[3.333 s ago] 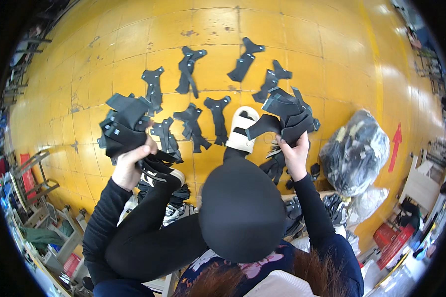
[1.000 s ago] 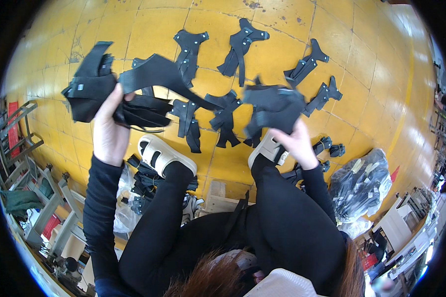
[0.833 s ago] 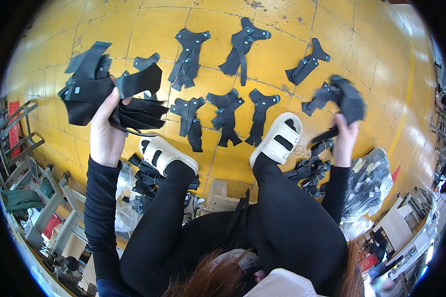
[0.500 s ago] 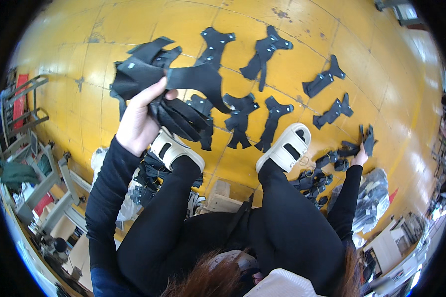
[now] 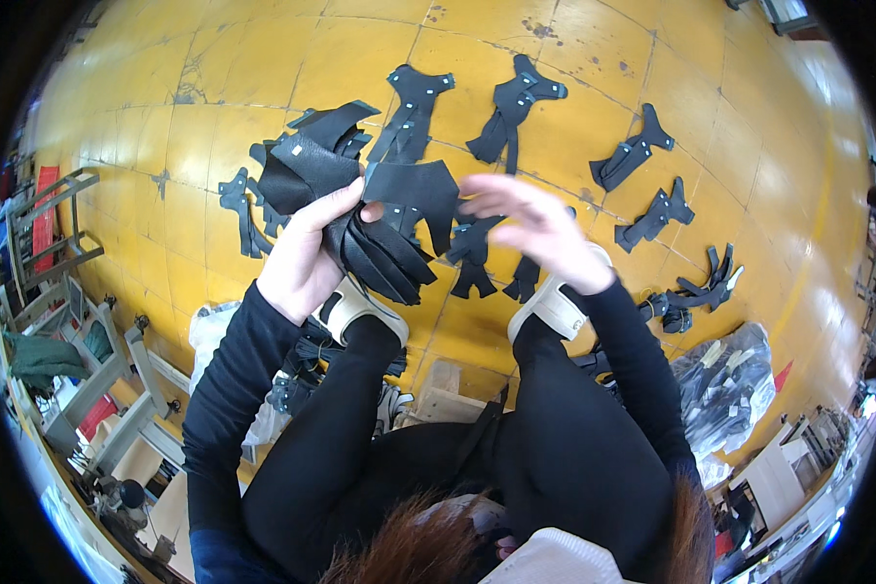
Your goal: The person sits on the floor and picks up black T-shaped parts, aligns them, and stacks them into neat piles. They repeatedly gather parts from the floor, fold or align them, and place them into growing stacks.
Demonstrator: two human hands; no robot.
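Note:
My left hand (image 5: pixel 304 261) is closed around a thick bundle of black cut pieces (image 5: pixel 307 173) that look like leather or coated fabric. The bundle fans out above and below my grip, and one wide curved piece (image 5: pixel 414 190) sticks out to the right. My right hand (image 5: pixel 545 232) hovers just right of that piece, fingers stretched out and somewhat blurred, holding nothing. Beneath and beyond my hands, small stacks of similar black pieces lie spread on the floor, such as one far stack (image 5: pixel 518 102) and one at the right (image 5: pixel 633 151). My right hand partly covers two nearer stacks.
Pale sandals (image 5: pixel 358 316) on my feet stand on the yellow tiled floor (image 5: pixel 234 68). Tied black bundles (image 5: pixel 674 310) and a clear plastic bag (image 5: pixel 725 375) of dark items lie at the right. Grey metal frames (image 5: pixel 117 365) stand at the left, and a wooden block (image 5: pixel 438 389) sits between my legs.
My right hand has left the black pieces at the far right and come across to the bundle. My left hand has shifted slightly right with the bundle.

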